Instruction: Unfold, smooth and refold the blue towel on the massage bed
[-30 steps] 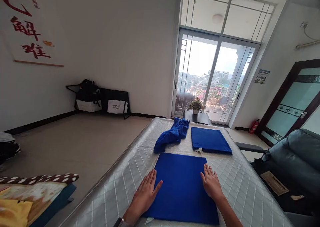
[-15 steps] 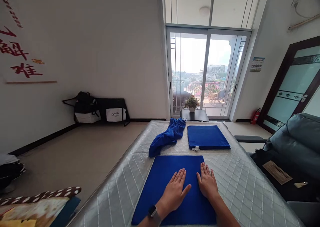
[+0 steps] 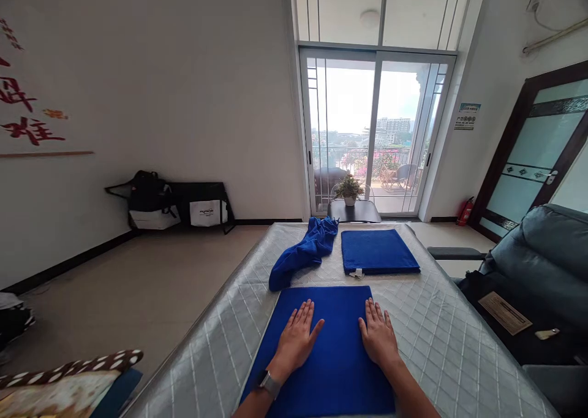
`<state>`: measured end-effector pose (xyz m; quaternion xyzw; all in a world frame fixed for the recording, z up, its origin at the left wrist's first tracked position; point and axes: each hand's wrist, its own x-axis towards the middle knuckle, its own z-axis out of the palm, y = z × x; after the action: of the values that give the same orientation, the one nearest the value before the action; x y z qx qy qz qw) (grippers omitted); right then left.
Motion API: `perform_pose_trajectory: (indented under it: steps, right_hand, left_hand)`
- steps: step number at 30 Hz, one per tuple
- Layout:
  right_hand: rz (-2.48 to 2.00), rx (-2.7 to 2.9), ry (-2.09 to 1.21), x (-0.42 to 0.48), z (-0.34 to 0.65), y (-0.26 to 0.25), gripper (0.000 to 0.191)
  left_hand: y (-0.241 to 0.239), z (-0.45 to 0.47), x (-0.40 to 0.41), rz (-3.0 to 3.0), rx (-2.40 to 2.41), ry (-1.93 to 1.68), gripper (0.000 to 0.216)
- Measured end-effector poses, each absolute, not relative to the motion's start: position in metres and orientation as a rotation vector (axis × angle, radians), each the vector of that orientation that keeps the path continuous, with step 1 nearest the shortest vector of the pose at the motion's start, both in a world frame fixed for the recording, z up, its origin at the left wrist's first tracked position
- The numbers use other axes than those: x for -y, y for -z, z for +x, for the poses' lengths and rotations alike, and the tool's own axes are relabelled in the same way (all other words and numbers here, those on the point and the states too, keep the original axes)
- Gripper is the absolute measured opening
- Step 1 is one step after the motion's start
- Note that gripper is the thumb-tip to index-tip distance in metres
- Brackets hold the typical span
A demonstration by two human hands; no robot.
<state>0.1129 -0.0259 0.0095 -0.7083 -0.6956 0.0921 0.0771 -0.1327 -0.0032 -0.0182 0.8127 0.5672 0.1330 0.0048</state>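
Observation:
A flat blue cloth lies spread on the silver quilted mattress in front of me. Resting palm down on its left part is my left hand, fingers stretched out, with a watch on the wrist. My right hand also lies flat, along the cloth's right edge, its thumb held apart. Beyond them sits a neatly folded blue cloth with a white tag at its near edge. To its left is a crumpled blue cloth.
A potted plant stands on a dark chair before the glass sliding door. On the right is a dark armchair with a brown card on it. Bags lie by the left wall; a patterned blanket is at lower left.
My left hand has slid left across the cloth, away from my right hand. The right hand stays near the right edge. The view has shifted slightly.

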Motion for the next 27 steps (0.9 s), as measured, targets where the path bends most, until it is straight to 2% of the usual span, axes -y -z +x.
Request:
perform_pose_trajectory:
  steps: [7, 14, 22, 27]
  right_hand:
    - [-2.147, 2.082, -0.245, 0.027, 0.111, -0.011, 0.066]
    - [-2.194, 2.128, -0.182, 0.023, 0.111, -0.007, 0.067]
    - [-2.149, 2.148, -0.183, -0.015, 0.114, -0.031, 0.064]
    - [-2.151, 2.123, -0.214, -0.022, 0.113, -0.019, 0.064]
  left_hand:
    - [0.043, -0.227, -0.001, 2.424, -2.045, -0.598, 0.075]
    - [0.05, -0.229, -0.001, 2.379, -2.06, -0.594, 0.076]
    - [0.052, -0.228, -0.004, 2.308, -2.075, -0.606, 0.082]
    - [0.047, -0.228, -0.003, 2.291, -2.099, -0.571, 0.083]
